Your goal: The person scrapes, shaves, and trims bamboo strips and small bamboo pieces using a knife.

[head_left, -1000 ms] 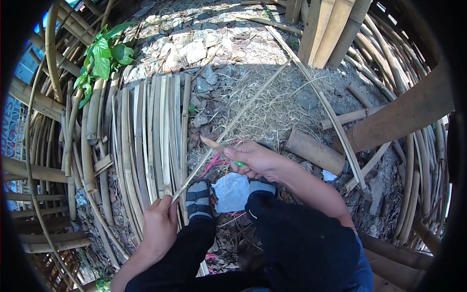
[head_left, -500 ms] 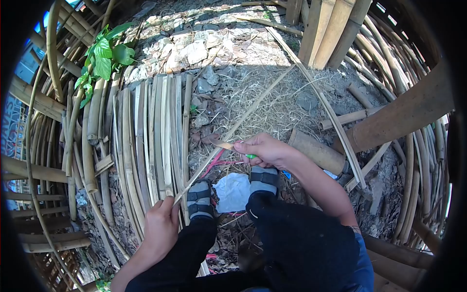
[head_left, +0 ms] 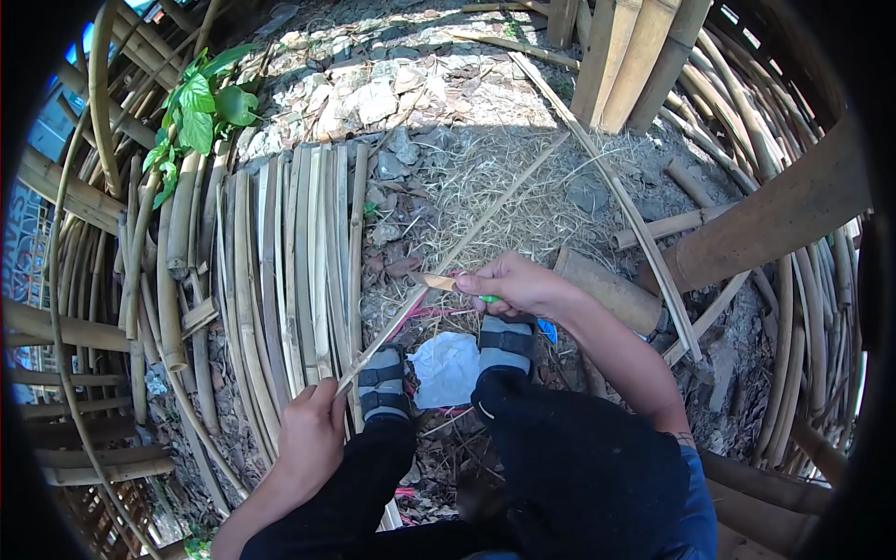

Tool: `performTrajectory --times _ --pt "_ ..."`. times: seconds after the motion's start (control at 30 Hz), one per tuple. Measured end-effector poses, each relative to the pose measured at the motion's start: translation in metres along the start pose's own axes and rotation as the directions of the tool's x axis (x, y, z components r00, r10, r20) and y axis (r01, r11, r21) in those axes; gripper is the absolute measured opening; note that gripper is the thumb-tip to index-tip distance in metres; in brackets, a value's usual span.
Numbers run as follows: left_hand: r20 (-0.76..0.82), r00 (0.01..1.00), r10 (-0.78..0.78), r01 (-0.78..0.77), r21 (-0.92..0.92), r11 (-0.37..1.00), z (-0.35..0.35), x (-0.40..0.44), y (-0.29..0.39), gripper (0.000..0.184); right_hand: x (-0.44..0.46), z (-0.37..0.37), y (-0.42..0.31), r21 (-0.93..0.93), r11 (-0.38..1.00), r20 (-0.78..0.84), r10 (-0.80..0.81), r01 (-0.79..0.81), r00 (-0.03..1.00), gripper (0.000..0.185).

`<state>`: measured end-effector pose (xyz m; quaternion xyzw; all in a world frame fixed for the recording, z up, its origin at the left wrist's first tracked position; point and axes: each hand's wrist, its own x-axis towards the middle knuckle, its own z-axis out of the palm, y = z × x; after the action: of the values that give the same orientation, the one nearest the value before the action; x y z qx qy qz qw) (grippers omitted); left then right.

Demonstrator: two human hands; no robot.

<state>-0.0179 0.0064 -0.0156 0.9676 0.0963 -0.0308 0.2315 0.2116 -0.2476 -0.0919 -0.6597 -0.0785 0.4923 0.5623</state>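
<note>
My left hand [head_left: 317,422] is closed round the near end of a long, thin bamboo strip [head_left: 469,236], beside my left foot. The strip slants up and away to the right over the shavings. In my right hand [head_left: 509,284] is a knife [head_left: 439,281] with a bit of green showing at its handle. Its blade points left, and its tip is at or very near the strip's edge; whether it touches I cannot tell. The fingers hide most of the handle.
Split bamboo slats [head_left: 308,252] lie side by side on the left. A longer split piece [head_left: 623,191] and a cut bamboo tube [head_left: 609,290] lie to the right. Between my sandalled feet is a white scrap [head_left: 444,370], near pink twine [head_left: 407,315]. Thick bamboo posts [head_left: 644,65] stand behind.
My right hand and the knife have shifted slightly to the right. The strip's far end has moved slightly right and down. My left hand stays nearly in place.
</note>
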Motion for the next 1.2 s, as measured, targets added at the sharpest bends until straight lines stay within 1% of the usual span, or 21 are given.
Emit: performTrajectory --times 0.07,0.2,0.27,0.4,0.57,0.7,0.77,0.83,0.9,1.0,1.07,1.13,1.2 --pt "0.0 1.0 0.003 -0.003 -0.004 1.0 0.0 0.0 0.001 0.006 -0.002 -0.001 -0.003 -0.026 1.0 0.001 0.013 -0.013 1.0 0.047" --pt "-0.007 1.0 0.007 -0.007 0.005 1.0 0.0 0.001 0.001 0.006 -0.002 -0.004 -0.004 -0.019 1.0 -0.007 0.011 -0.011 1.0 0.048" --pt "-0.004 1.0 0.008 -0.008 0.013 1.0 0.0 0.0 0.001 0.006 -0.005 -0.004 -0.004 -0.044 0.999 -0.052 0.012 -0.014 0.999 0.049" --pt "0.007 1.0 0.004 -0.004 0.004 1.0 -0.001 0.001 0.0 0.005 0.002 -0.019 0.006 -0.053 0.999 -0.052 -0.005 0.002 0.999 0.05" --pt "0.028 1.0 -0.008 0.008 0.011 1.0 -0.002 0.001 0.003 0.006 0.004 -0.021 0.006 -0.095 0.995 -0.127 -0.031 0.019 0.991 0.049" --pt "0.007 1.0 -0.004 0.004 0.014 1.0 -0.002 -0.002 -0.002 0.007 0.002 -0.037 0.007 -0.088 0.996 -0.096 -0.038 0.03 0.995 0.046" --pt "0.001 1.0 -0.001 0.001 0.025 1.0 -0.003 -0.002 -0.003 0.009 0.002 -0.055 0.016 0.003 0.999 -0.192 -0.047 0.048 0.98 0.045" --pt "-0.035 0.999 -0.002 0.002 0.011 1.0 -0.001 -0.001 -0.002 0.013 -0.001 -0.053 0.012 -0.029 0.998 -0.202 -0.066 0.062 0.977 0.045" --pt "-0.024 1.0 0.005 -0.005 0.001 1.0 -0.001 0.0 -0.002 0.016 -0.004 -0.052 0.015 -0.056 0.996 -0.224 -0.078 0.067 0.972 0.045" --pt "-0.036 0.999 -0.008 0.007 -0.002 1.0 -0.001 0.0 -0.003 0.02 0.007 -0.041 0.019 -0.055 0.994 -0.199 -0.1 0.091 0.975 0.046" --pt "-0.046 0.999 -0.016 0.016 -0.002 1.0 -0.001 0.0 -0.006 0.021 0.012 -0.027 0.02 0.017 0.993 -0.173 -0.109 0.114 0.979 0.046" --pt "-0.025 0.997 -0.073 0.072 -0.005 0.997 -0.001 -0.002 -0.01 0.022 0.014 -0.018 0.019 0.042 0.994 -0.176 -0.087 0.096 0.981 0.046" --pt "-0.023 0.998 -0.056 0.056 0.002 0.998 -0.002 -0.002 -0.008 0.022 0.009 -0.006 0.016 -0.044 0.992 -0.156 -0.123 0.118 0.98 0.045"
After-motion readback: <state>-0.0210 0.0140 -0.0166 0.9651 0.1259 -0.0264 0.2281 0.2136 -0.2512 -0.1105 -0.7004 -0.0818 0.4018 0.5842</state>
